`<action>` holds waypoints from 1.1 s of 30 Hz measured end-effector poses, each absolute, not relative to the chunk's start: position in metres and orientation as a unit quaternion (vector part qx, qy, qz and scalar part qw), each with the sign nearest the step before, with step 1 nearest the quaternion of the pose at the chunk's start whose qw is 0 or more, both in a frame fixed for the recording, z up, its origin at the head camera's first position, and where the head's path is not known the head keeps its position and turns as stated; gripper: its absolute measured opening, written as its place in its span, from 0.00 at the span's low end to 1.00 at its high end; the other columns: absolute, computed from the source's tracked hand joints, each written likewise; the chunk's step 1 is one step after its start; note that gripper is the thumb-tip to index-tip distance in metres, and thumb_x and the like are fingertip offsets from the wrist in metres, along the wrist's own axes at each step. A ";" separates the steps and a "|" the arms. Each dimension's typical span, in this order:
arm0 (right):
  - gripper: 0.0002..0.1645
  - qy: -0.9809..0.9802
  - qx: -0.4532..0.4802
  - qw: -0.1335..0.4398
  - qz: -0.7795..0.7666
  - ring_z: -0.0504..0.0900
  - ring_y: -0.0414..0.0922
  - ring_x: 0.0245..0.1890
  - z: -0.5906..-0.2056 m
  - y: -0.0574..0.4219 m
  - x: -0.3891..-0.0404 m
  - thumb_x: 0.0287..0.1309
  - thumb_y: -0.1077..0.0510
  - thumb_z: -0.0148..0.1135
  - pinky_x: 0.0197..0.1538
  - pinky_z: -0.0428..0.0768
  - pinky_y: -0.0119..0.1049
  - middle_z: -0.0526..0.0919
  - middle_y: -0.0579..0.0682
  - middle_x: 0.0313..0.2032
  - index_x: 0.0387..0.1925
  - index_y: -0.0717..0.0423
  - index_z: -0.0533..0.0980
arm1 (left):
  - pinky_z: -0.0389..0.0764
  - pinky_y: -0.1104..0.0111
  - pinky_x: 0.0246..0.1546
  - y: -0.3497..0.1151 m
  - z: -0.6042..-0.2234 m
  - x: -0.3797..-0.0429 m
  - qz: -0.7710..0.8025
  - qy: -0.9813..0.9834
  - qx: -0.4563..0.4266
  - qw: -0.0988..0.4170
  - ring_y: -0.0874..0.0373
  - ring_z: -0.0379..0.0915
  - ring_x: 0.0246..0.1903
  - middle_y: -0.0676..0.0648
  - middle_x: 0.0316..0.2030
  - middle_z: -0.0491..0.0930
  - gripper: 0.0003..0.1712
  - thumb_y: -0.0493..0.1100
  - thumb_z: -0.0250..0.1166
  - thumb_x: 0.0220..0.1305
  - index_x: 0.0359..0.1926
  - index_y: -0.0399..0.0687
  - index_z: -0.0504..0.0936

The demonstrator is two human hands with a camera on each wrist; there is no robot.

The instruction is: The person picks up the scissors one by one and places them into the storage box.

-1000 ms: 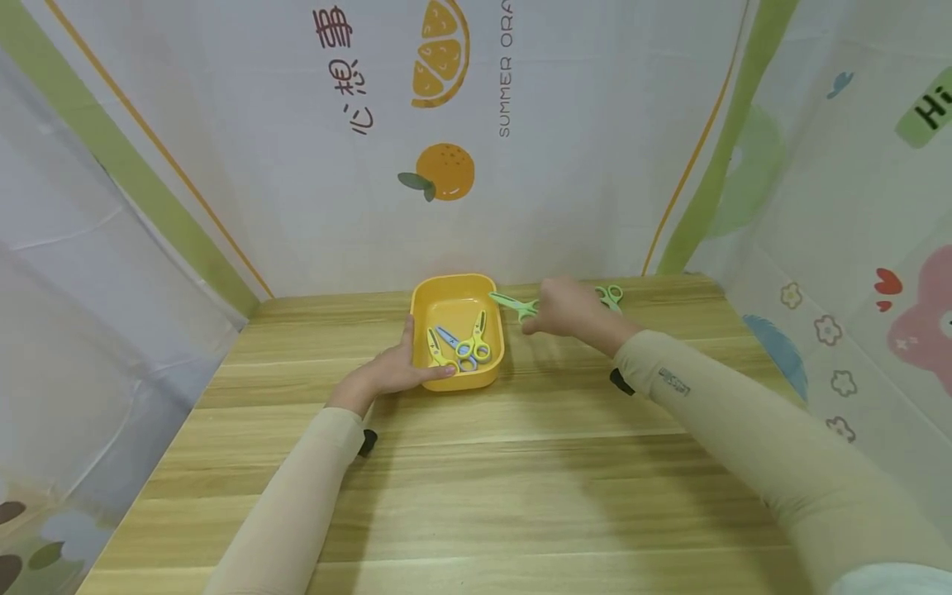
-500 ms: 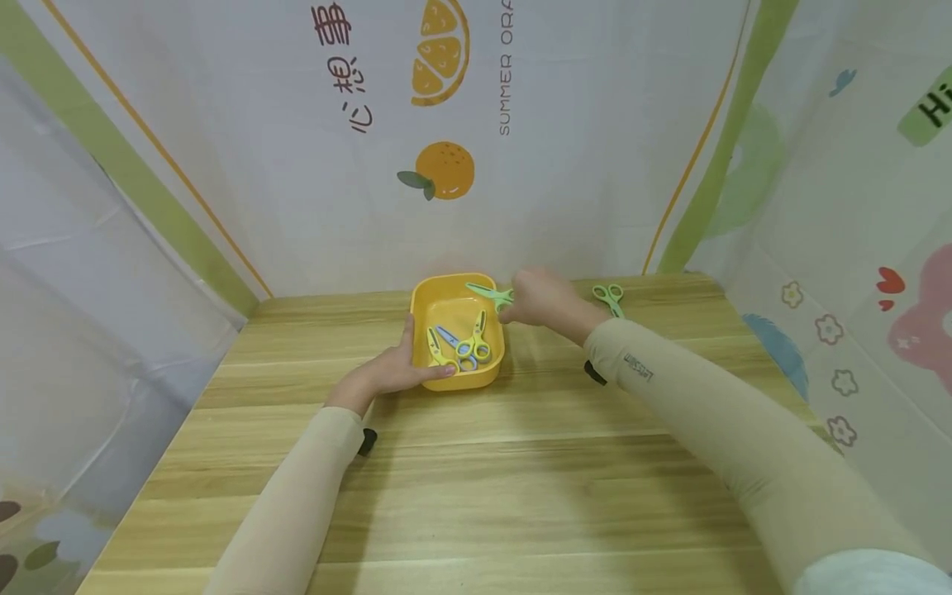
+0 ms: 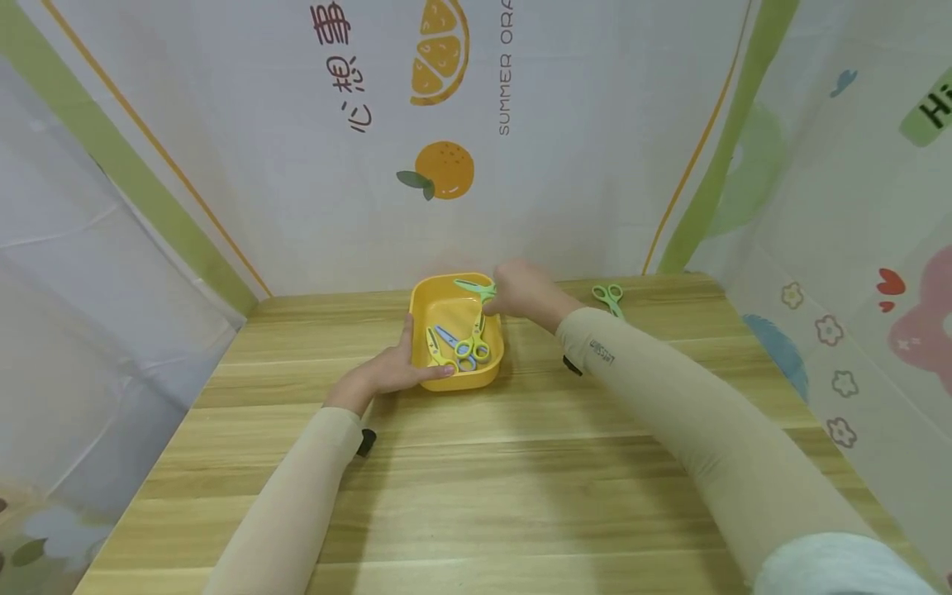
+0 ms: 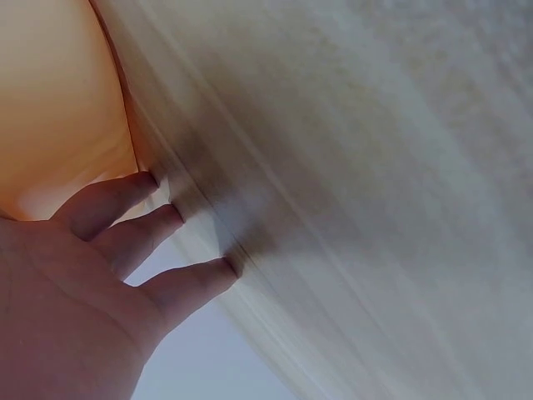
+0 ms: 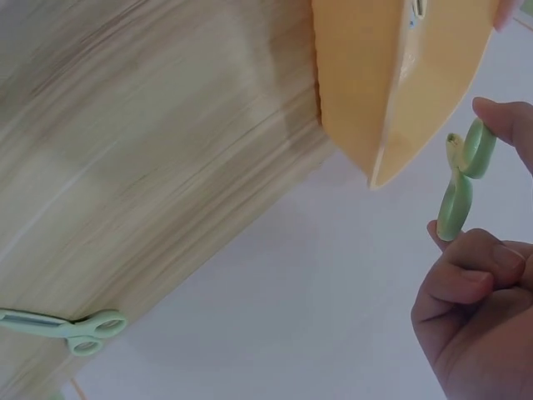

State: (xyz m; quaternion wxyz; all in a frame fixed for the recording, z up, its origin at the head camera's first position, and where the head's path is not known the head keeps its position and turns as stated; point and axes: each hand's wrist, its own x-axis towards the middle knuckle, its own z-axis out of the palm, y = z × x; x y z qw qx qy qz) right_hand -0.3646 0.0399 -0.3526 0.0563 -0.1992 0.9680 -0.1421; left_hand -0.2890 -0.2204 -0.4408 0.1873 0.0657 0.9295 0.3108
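My right hand [image 3: 524, 291] pinches green scissors [image 3: 476, 288] by the handle loops, over the far right part of a yellow box [image 3: 418, 302]. The blades point left. The right wrist view shows the loops [image 5: 460, 179] between thumb and fingertips. Inside the box lie yellow scissors [image 3: 435, 347], a second yellow pair [image 3: 473, 343] and blue scissors [image 3: 449, 335]. My left hand [image 3: 387, 370] rests against the box's near left corner, thumb over the rim. In the left wrist view its fingers [image 4: 187, 292] are spread beside the box, fairly straight.
Another pair of green scissors [image 3: 608, 297] lies on the wooden table [image 3: 476, 479] near its back edge, to the right of the box. A printed white cloth [image 3: 565, 165] hangs behind the table. More cloth hangs at both sides.
My right hand has moved left, carrying the green scissors from beside the box to over it. The other green scissors came into fuller view. My left hand and the box stayed put.
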 end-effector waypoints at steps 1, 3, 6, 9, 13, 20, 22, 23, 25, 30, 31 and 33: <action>0.26 0.969 -0.199 0.057 -0.137 0.64 0.40 0.22 -0.353 0.037 -0.365 0.58 0.48 0.74 0.26 0.66 0.32 0.65 0.42 0.20 0.20 0.47 0.64 | 0.59 0.39 0.81 -0.221 -0.442 -0.289 0.309 0.930 0.065 0.188 0.31 0.55 0.80 0.24 0.82 0.50 0.84 0.79 0.67 0.60 0.81 0.50 0.12; 0.26 0.969 -0.198 0.059 -0.135 0.64 0.40 0.22 -0.353 0.032 -0.366 0.58 0.48 0.74 0.27 0.66 0.32 0.64 0.42 0.21 0.20 0.47 0.64 | 0.59 0.39 0.80 -0.220 -0.442 -0.289 0.306 0.931 0.063 0.189 0.30 0.56 0.80 0.24 0.81 0.51 0.83 0.80 0.67 0.60 0.81 0.50 0.12; 0.27 0.970 -0.198 0.058 -0.126 0.65 0.40 0.23 -0.354 0.025 -0.366 0.59 0.48 0.75 0.27 0.67 0.32 0.65 0.42 0.20 0.20 0.47 0.65 | 0.60 0.39 0.80 -0.220 -0.441 -0.288 0.300 0.933 0.060 0.191 0.30 0.57 0.79 0.23 0.81 0.53 0.83 0.81 0.66 0.60 0.81 0.50 0.12; 0.26 0.971 -0.200 0.059 -0.121 0.65 0.41 0.23 -0.357 0.021 -0.367 0.59 0.48 0.76 0.28 0.67 0.32 0.66 0.42 0.21 0.21 0.48 0.66 | 0.61 0.39 0.80 -0.219 -0.440 -0.288 0.297 0.934 0.060 0.192 0.30 0.59 0.79 0.23 0.80 0.55 0.83 0.81 0.66 0.60 0.81 0.50 0.12; 0.26 0.972 -0.202 0.066 -0.105 0.65 0.40 0.23 -0.362 0.015 -0.370 0.59 0.47 0.76 0.27 0.68 0.32 0.66 0.42 0.21 0.20 0.47 0.66 | 0.60 0.40 0.80 -0.219 -0.441 -0.289 0.299 0.933 0.062 0.193 0.30 0.59 0.79 0.22 0.80 0.55 0.84 0.81 0.66 0.59 0.81 0.50 0.12; 0.25 0.970 -0.225 0.055 -0.079 0.68 0.40 0.23 -0.375 0.007 -0.364 0.59 0.46 0.75 0.27 0.71 0.32 0.70 0.42 0.20 0.19 0.48 0.69 | 0.60 0.38 0.80 -0.221 -0.442 -0.289 0.302 0.932 0.061 0.193 0.29 0.58 0.79 0.22 0.79 0.55 0.84 0.82 0.65 0.59 0.81 0.51 0.11; 0.24 0.970 -0.224 0.056 -0.070 0.69 0.40 0.24 -0.379 0.005 -0.361 0.59 0.46 0.75 0.28 0.72 0.33 0.71 0.42 0.20 0.20 0.48 0.71 | 0.60 0.39 0.80 -0.221 -0.443 -0.289 0.304 0.931 0.060 0.195 0.29 0.58 0.79 0.23 0.79 0.55 0.83 0.82 0.65 0.59 0.81 0.52 0.11; 0.23 0.971 -0.221 0.058 -0.069 0.70 0.40 0.24 -0.381 0.005 -0.361 0.60 0.46 0.75 0.28 0.73 0.33 0.71 0.42 0.20 0.21 0.48 0.71 | 0.60 0.39 0.80 -0.221 -0.443 -0.289 0.306 0.930 0.059 0.196 0.30 0.58 0.79 0.23 0.80 0.56 0.83 0.81 0.66 0.60 0.81 0.53 0.11; 0.23 0.973 -0.214 0.061 -0.067 0.70 0.40 0.24 -0.386 0.004 -0.360 0.60 0.46 0.75 0.29 0.73 0.34 0.71 0.42 0.21 0.22 0.48 0.71 | 0.60 0.39 0.80 -0.221 -0.444 -0.290 0.308 0.929 0.059 0.196 0.30 0.58 0.79 0.23 0.79 0.56 0.83 0.81 0.66 0.59 0.81 0.53 0.11; 0.21 0.975 -0.202 0.068 -0.063 0.72 0.41 0.26 -0.393 0.002 -0.358 0.60 0.48 0.75 0.33 0.76 0.37 0.72 0.43 0.22 0.23 0.48 0.71 | 0.60 0.39 0.80 -0.221 -0.444 -0.290 0.307 0.930 0.063 0.193 0.30 0.58 0.79 0.23 0.79 0.57 0.85 0.84 0.65 0.57 0.81 0.52 0.11; 0.20 0.975 -0.200 0.072 -0.061 0.73 0.42 0.26 -0.393 0.002 -0.357 0.61 0.48 0.74 0.35 0.77 0.37 0.73 0.43 0.22 0.23 0.49 0.72 | 0.61 0.40 0.80 -0.222 -0.445 -0.290 0.306 0.930 0.062 0.192 0.30 0.58 0.79 0.23 0.80 0.56 0.85 0.84 0.65 0.57 0.81 0.52 0.11; 0.17 0.975 -0.200 0.081 -0.058 0.75 0.42 0.28 -0.395 0.002 -0.356 0.62 0.48 0.74 0.37 0.80 0.38 0.77 0.44 0.25 0.26 0.50 0.76 | 0.60 0.40 0.80 -0.222 -0.445 -0.290 0.307 0.930 0.062 0.193 0.30 0.57 0.80 0.24 0.80 0.54 0.85 0.84 0.65 0.57 0.81 0.53 0.11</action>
